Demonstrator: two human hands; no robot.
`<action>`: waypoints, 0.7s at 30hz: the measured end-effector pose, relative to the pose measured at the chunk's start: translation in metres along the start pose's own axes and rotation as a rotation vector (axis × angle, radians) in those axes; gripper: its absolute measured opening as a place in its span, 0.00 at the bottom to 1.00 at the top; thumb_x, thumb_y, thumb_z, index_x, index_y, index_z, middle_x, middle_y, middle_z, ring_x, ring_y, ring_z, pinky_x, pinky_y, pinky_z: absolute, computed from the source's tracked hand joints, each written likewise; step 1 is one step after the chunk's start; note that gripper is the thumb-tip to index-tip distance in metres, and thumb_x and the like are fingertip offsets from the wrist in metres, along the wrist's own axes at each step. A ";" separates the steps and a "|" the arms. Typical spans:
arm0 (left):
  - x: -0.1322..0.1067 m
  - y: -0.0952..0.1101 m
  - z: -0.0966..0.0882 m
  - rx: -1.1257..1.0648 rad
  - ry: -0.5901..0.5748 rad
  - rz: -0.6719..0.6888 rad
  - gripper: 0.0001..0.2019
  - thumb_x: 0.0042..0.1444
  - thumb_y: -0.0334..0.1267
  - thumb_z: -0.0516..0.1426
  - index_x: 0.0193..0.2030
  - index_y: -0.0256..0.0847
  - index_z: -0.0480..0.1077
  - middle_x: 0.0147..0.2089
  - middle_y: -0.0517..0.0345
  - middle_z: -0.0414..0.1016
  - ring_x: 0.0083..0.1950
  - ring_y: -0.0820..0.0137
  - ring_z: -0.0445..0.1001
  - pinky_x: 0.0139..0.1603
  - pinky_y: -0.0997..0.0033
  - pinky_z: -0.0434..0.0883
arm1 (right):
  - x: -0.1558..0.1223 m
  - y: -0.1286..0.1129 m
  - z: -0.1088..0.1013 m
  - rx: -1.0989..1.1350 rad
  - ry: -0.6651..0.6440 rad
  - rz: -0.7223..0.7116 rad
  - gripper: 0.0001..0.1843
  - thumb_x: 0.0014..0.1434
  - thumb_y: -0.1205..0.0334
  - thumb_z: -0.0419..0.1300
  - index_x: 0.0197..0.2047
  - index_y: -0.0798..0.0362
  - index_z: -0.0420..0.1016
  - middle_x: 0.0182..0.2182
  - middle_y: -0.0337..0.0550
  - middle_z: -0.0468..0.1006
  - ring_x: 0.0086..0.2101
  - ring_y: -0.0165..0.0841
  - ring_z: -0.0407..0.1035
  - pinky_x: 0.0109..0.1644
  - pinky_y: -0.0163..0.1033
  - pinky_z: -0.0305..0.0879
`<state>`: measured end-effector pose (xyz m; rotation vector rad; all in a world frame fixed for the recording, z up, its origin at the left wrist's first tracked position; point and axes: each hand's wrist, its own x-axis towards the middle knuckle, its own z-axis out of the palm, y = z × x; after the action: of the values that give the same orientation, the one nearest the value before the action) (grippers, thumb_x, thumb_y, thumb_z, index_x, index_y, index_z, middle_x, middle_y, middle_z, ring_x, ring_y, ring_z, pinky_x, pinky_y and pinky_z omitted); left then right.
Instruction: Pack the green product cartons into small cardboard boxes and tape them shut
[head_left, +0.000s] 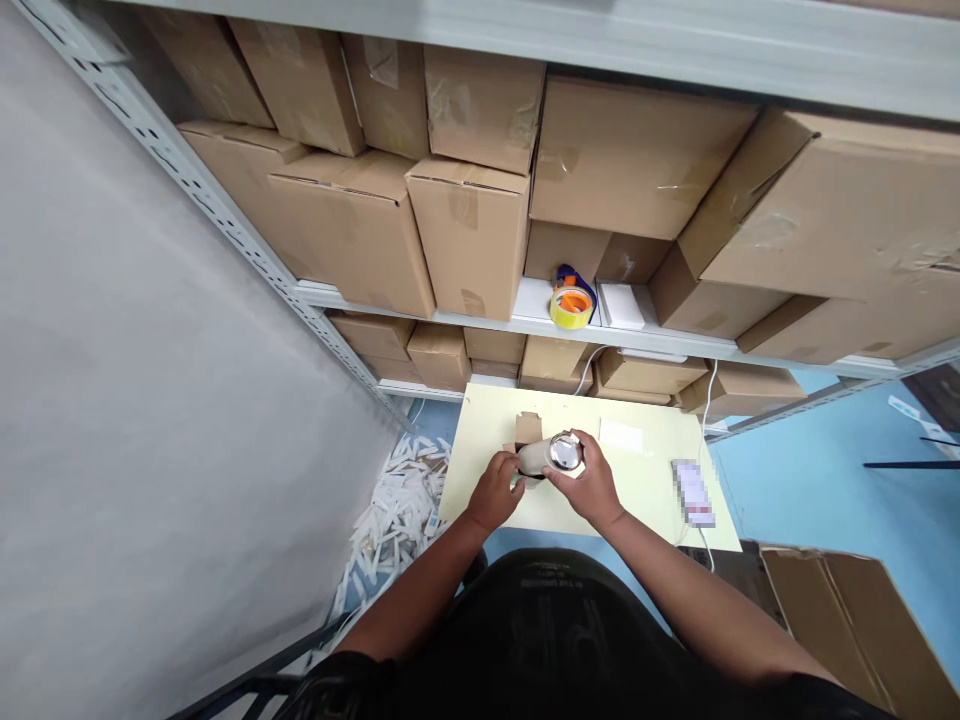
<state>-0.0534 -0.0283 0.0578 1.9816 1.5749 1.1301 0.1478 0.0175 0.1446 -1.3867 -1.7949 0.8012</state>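
Note:
A pale cylindrical tumbler (pixel 535 459) with a shiny metal end (pixel 565 451) is tilted over the table, held between my hands. Fingers of my right hand (pixel 596 485) are closed around the shiny end. My left hand (pixel 495 492) is closed at the tumbler's other end, where a small cardboard box (pixel 529 428) stands with a flap up. The left fingers appear to grip the box's side, close against the tumbler. How far the tumbler reaches into the box is hidden by the hand.
The pale yellow table (pixel 480 420) carries a white paper (pixel 621 435) and a blurred phone (pixel 693 492) with a cable. Shelves ahead hold cardboard boxes (pixel 469 235) and a tape dispenser (pixel 572 300). White strips (pixel 397 500) litter the floor left; flattened cardboard (pixel 847 620) lies right.

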 end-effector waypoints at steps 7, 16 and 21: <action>-0.004 -0.001 0.004 -0.020 -0.031 0.029 0.16 0.56 0.26 0.57 0.51 0.42 0.67 0.51 0.49 0.69 0.58 0.60 0.70 0.62 0.53 0.72 | -0.010 0.012 0.019 -0.234 -0.143 -0.102 0.30 0.50 0.52 0.70 0.56 0.49 0.71 0.48 0.50 0.78 0.49 0.48 0.72 0.55 0.54 0.70; -0.006 0.004 0.001 -0.097 -0.085 0.046 0.17 0.55 0.24 0.57 0.51 0.42 0.67 0.53 0.50 0.69 0.59 0.62 0.70 0.63 0.56 0.71 | -0.009 0.041 0.031 -0.433 -0.281 -0.234 0.31 0.55 0.50 0.68 0.60 0.51 0.73 0.54 0.56 0.75 0.57 0.54 0.66 0.62 0.60 0.62; 0.000 0.009 -0.008 -0.083 0.024 -0.027 0.18 0.55 0.26 0.58 0.52 0.42 0.68 0.56 0.47 0.67 0.62 0.59 0.68 0.65 0.53 0.70 | -0.015 0.059 0.022 -0.246 -0.181 -0.072 0.42 0.57 0.49 0.66 0.70 0.50 0.58 0.61 0.57 0.69 0.57 0.51 0.69 0.60 0.59 0.68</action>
<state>-0.0537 -0.0324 0.0685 1.8944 1.5362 1.1937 0.1630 0.0150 0.0815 -1.4312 -2.1302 0.7051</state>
